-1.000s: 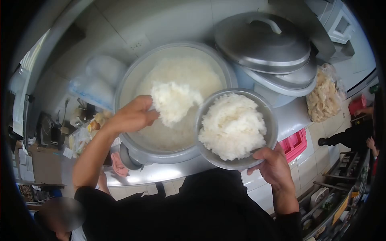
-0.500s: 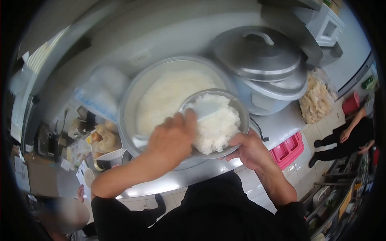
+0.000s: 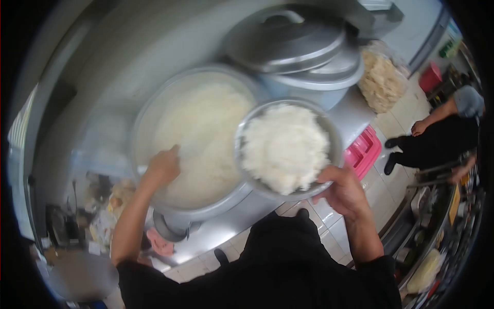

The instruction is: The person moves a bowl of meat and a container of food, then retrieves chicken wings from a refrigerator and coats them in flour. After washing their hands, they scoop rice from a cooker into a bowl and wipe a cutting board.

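My right hand (image 3: 343,189) grips the rim of a metal bowl (image 3: 241,164), thumb on top and fingers underneath. White rice (image 3: 284,147) is heaped in the bowl, which is off the counter beside a large pot (image 3: 138,121). Over the pot's left side, my left hand (image 3: 164,166) is closed on a pale rice paddle (image 3: 191,148). The paddle's blade is blurred and lies against the cooked rice (image 3: 213,123) in the pot. Much of its handle is hidden by my fingers.
A second cooker (image 3: 309,90) with a metal lid (image 3: 288,44) stands behind the bowl. A plastic bag (image 3: 382,77) sits at its right. A pink crate (image 3: 364,150) is lower down, past the counter edge. Another person (image 3: 437,129) stands at right.
My left hand has moved the rice paddle from the bowl leftward into the pot. The bowl of rice appears more level and clear of the pot's middle. The camera view has also shifted.
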`<move>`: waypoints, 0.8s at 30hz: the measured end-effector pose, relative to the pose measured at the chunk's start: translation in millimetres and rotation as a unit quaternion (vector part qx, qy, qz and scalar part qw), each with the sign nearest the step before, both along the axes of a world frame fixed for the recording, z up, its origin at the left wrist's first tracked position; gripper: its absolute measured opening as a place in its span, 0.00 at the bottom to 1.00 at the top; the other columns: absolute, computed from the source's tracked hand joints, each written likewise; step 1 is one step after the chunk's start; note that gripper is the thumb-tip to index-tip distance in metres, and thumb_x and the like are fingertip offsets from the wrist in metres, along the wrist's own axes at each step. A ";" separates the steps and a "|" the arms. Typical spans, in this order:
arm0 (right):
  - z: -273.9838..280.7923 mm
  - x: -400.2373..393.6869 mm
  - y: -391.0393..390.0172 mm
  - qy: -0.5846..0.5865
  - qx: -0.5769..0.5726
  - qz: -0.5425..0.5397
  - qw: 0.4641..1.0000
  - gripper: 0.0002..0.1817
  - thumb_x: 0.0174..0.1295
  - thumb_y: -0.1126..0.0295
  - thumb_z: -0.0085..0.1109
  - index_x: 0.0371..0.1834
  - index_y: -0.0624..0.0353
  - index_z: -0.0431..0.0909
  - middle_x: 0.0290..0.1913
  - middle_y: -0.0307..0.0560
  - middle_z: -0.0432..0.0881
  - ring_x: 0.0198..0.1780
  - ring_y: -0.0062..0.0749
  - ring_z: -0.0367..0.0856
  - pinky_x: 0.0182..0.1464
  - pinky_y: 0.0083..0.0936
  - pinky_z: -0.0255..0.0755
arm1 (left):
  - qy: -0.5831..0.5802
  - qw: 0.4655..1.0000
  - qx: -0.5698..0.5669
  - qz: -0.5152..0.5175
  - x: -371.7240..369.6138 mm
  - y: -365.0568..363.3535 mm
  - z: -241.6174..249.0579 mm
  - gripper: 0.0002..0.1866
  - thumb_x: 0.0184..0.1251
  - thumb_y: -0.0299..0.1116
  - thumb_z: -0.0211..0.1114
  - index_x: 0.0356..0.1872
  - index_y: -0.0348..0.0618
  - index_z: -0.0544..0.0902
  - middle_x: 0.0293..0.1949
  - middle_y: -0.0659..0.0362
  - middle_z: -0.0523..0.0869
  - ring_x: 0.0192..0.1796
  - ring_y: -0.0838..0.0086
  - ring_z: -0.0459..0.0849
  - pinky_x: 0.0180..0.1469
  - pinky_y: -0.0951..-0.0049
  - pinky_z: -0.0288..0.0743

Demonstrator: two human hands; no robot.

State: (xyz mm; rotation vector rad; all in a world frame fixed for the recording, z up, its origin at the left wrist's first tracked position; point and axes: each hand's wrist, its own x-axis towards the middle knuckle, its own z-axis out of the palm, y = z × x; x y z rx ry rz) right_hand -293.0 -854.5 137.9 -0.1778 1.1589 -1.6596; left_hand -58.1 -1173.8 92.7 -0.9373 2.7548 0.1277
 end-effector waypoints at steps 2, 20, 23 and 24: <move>-5.8 -2.5 16.7 0.012 -0.013 -0.043 0.999 0.23 0.49 0.78 0.49 0.51 0.75 0.64 0.36 0.58 0.79 0.28 0.41 0.81 0.21 0.27 0.79 | -0.009 1.000 0.006 -0.001 -8.0 4.8 -8.3 0.17 0.52 0.27 0.52 0.45 0.34 0.69 0.30 0.42 0.81 0.37 0.50 0.81 0.40 0.55 0.73; -19.7 4.5 46.6 0.005 0.037 -0.085 0.996 0.27 0.45 0.81 0.45 0.54 0.78 0.58 0.37 0.63 0.77 0.24 0.44 0.81 0.17 0.27 0.78 | -0.094 0.962 0.255 -0.019 -17.4 63.6 -3.8 0.13 0.60 0.37 0.54 0.32 0.34 0.75 0.29 0.45 0.80 0.33 0.55 0.79 0.38 0.60 0.71; -12.6 8.9 36.0 0.027 0.038 -0.080 0.996 0.25 0.45 0.78 0.47 0.50 0.79 0.62 0.32 0.62 0.78 0.19 0.44 0.79 0.15 0.25 0.76 | -0.062 0.920 0.384 0.041 -13.9 47.4 -4.9 0.11 0.58 0.35 0.57 0.29 0.35 0.77 0.24 0.55 0.78 0.27 0.69 0.76 0.31 0.70 0.67; -15.1 4.1 37.0 0.019 0.035 -0.063 0.997 0.25 0.45 0.78 0.47 0.50 0.79 0.63 0.32 0.62 0.78 0.19 0.44 0.79 0.15 0.25 0.76 | -0.051 0.881 0.460 0.100 -17.8 46.3 -4.3 0.09 0.56 0.33 0.57 0.28 0.37 0.78 0.22 0.60 0.76 0.25 0.78 0.73 0.26 0.76 0.65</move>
